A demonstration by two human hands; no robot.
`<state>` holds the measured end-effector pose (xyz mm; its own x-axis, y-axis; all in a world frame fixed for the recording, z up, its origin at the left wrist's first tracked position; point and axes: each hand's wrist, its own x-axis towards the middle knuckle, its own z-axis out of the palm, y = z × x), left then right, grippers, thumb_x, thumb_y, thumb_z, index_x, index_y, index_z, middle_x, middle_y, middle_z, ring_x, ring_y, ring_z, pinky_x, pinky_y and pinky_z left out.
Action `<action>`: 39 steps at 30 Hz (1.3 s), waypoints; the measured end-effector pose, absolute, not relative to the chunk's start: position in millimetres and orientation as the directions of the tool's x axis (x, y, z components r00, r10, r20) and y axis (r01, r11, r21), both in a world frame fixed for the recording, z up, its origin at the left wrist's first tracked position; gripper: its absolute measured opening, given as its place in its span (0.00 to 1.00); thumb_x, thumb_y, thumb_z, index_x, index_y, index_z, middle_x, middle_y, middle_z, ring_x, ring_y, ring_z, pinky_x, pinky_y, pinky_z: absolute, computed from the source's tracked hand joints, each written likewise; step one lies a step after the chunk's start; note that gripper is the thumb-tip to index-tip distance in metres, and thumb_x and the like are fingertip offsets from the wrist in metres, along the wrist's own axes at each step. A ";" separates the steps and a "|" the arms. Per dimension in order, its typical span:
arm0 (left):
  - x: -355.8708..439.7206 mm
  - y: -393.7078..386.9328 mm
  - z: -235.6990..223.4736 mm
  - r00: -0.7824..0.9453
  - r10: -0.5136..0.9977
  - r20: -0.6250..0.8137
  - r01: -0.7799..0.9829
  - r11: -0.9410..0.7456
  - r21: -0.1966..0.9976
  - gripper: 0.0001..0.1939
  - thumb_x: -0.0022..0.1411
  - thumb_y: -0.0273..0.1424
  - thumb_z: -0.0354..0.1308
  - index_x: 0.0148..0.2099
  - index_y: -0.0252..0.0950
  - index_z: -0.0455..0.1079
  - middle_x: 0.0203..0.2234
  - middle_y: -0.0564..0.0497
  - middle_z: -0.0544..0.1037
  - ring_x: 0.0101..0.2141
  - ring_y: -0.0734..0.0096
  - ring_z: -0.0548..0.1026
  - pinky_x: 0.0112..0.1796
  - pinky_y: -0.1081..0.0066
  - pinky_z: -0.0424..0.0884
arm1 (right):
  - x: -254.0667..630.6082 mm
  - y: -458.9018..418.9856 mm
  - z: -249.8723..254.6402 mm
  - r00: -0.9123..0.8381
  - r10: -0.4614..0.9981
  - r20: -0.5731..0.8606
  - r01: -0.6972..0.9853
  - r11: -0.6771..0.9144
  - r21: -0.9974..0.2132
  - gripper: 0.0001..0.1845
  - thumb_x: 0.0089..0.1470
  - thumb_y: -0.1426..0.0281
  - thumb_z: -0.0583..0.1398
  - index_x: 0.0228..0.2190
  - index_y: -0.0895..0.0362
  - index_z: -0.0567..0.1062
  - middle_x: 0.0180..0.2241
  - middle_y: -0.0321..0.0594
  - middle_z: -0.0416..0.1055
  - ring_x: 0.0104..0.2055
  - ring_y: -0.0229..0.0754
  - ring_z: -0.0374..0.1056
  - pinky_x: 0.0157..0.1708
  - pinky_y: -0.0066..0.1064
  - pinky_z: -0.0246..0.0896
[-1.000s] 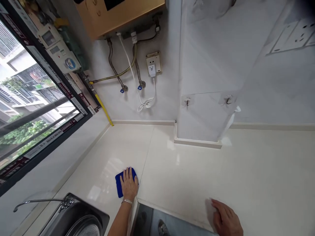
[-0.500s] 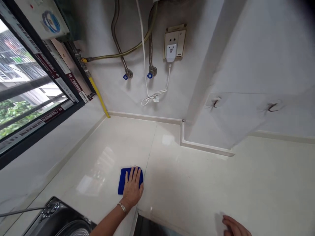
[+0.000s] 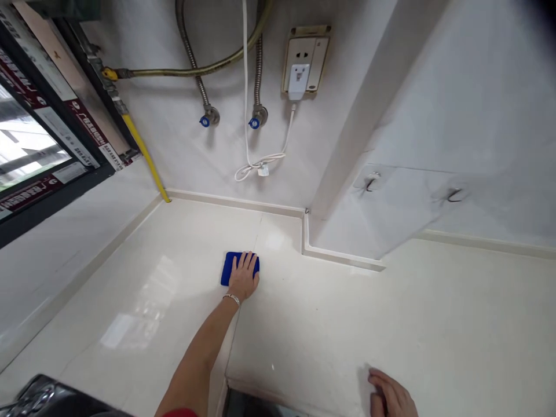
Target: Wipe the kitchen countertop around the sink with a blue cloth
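My left hand point(image 3: 244, 279) lies flat on a folded blue cloth point(image 3: 227, 270), fingers stretched out and pressing it against the pale glossy countertop point(image 3: 330, 324). Parts of the cloth show to the left of the hand and between the fingers. A silvery bracelet point(image 3: 232, 299) is on the left wrist. At the bottom right, my right hand point(image 3: 391, 397) rests at the front of the countertop, its fingers loosely bent and the thumb a little apart. Nothing shows in it. The lower part of this hand is cut off by the picture's edge.
A raised strip point(image 3: 234, 203) runs along the wall's foot and steps round a corner. On the wall are hoses with blue-handled valves point(image 3: 255, 120), a socket with a white plug point(image 3: 299, 81) and hooks point(image 3: 370, 182). A black stove point(image 3: 56, 399) stands at bottom left.
My left hand has slid the cloth farther back across the countertop, toward the wall. The view has shifted, and my right hand stays near the front edge.
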<state>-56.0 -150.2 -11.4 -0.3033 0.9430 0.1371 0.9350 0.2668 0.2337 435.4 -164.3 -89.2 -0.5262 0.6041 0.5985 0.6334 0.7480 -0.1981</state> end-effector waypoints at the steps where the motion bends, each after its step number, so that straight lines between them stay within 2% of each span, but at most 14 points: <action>1: -56.6 -147.0 -10.3 -0.309 0.941 0.142 0.933 0.270 0.238 0.33 0.66 0.34 0.43 0.72 0.36 0.45 0.72 0.42 0.53 0.71 0.48 0.49 0.69 0.38 0.45 | 433.5 -164.5 -87.7 -0.513 0.612 0.602 0.638 0.741 -0.210 0.12 0.57 0.73 0.55 0.43 0.54 0.71 0.43 0.45 0.76 0.42 0.49 0.73 0.43 0.42 0.67; 7: -48.9 -165.1 -4.0 -0.307 0.941 0.141 0.934 0.271 0.231 0.32 0.68 0.37 0.40 0.72 0.37 0.46 0.72 0.44 0.54 0.71 0.53 0.50 0.70 0.43 0.46 | 427.2 -169.4 -81.5 -0.454 0.670 0.588 0.650 0.700 -0.296 0.12 0.58 0.73 0.53 0.44 0.54 0.70 0.44 0.46 0.75 0.45 0.50 0.72 0.46 0.44 0.67; 13: -29.1 -231.6 -1.7 -0.289 0.952 0.099 0.948 0.270 0.167 0.33 0.67 0.37 0.43 0.72 0.41 0.43 0.72 0.48 0.54 0.71 0.57 0.50 0.70 0.44 0.48 | 428.1 -172.8 -80.4 -0.430 0.698 0.573 0.641 0.683 -0.351 0.11 0.59 0.72 0.54 0.43 0.54 0.71 0.45 0.47 0.75 0.47 0.51 0.71 0.48 0.46 0.66; 20: -0.7 -328.9 5.5 -0.311 0.949 0.061 0.949 0.305 0.083 0.33 0.68 0.38 0.42 0.72 0.43 0.38 0.72 0.49 0.53 0.71 0.60 0.50 0.70 0.47 0.51 | 427.1 -172.8 -81.1 -0.433 0.685 0.586 0.622 0.698 -0.356 0.11 0.58 0.72 0.53 0.42 0.55 0.71 0.45 0.48 0.75 0.45 0.51 0.71 0.46 0.44 0.66; 26: 25.7 -398.2 7.7 -0.362 0.929 0.074 0.932 0.362 0.019 0.32 0.69 0.38 0.40 0.72 0.43 0.37 0.71 0.49 0.55 0.71 0.58 0.53 0.67 0.44 0.59 | 425.3 -170.2 -83.1 -0.432 0.637 0.638 0.587 0.736 -0.337 0.11 0.58 0.73 0.53 0.42 0.55 0.71 0.44 0.47 0.75 0.44 0.50 0.71 0.45 0.43 0.66; 29: 37.5 -426.8 -0.9 -0.403 0.911 0.087 0.913 0.406 -0.025 0.32 0.69 0.37 0.41 0.72 0.47 0.36 0.71 0.53 0.55 0.70 0.60 0.55 0.66 0.45 0.62 | 425.0 -169.1 -85.9 -0.433 0.624 0.650 0.569 0.749 -0.340 0.12 0.58 0.74 0.52 0.42 0.54 0.71 0.44 0.46 0.75 0.45 0.50 0.71 0.45 0.43 0.66; 35: 51.3 -464.1 -26.9 -0.404 0.894 0.193 0.889 0.434 -0.147 0.36 0.67 0.36 0.44 0.72 0.47 0.32 0.69 0.54 0.57 0.67 0.59 0.60 0.61 0.46 0.71 | 423.0 -170.9 -88.3 -0.418 0.637 0.648 0.577 0.737 -0.352 0.13 0.58 0.73 0.53 0.44 0.53 0.71 0.46 0.45 0.75 0.46 0.51 0.71 0.44 0.43 0.66; 39: 52.3 -466.3 -29.8 -0.394 0.899 0.191 0.882 0.428 -0.197 0.37 0.67 0.36 0.44 0.72 0.47 0.32 0.69 0.54 0.57 0.67 0.59 0.61 0.61 0.47 0.72 | 422.8 -170.3 -88.4 -0.413 0.628 0.660 0.592 0.736 -0.330 0.12 0.59 0.71 0.53 0.44 0.54 0.71 0.44 0.46 0.76 0.44 0.51 0.72 0.44 0.44 0.66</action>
